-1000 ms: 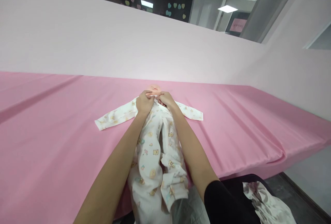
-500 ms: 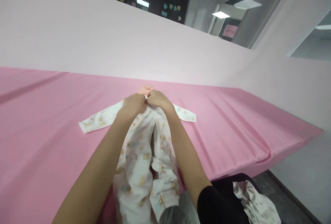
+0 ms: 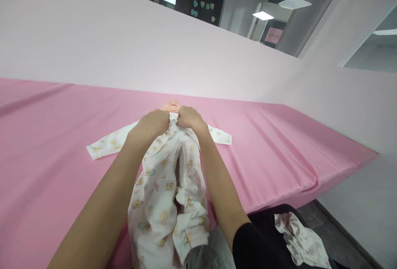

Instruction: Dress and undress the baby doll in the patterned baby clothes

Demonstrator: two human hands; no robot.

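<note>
A white baby romper (image 3: 166, 186) printed with small bears lies dressed on a baby doll (image 3: 172, 106), whose lower face shows above the collar. The romper's sleeves stretch out to both sides, and its legs run toward me, the right-hand one bunched up. At the left of the collar, my left hand (image 3: 154, 122) is closed on the fabric. My right hand (image 3: 190, 118) has its fingers curled on the romper at the right of the collar. A narrow strip of printed cloth shows between the two fists. The fingertips are mostly hidden.
A pink sheet (image 3: 266, 149) covers the padded surface, which ends at a white wall (image 3: 155, 58) with a window above. A crumpled, stained white cloth (image 3: 302, 238) rests on black fabric at lower right. Something grey (image 3: 214, 252) lies beneath the romper's legs.
My hands have moved apart at the collar, the left one shifting left, and more of the neckline shows between them. The whole view has shifted slightly.
</note>
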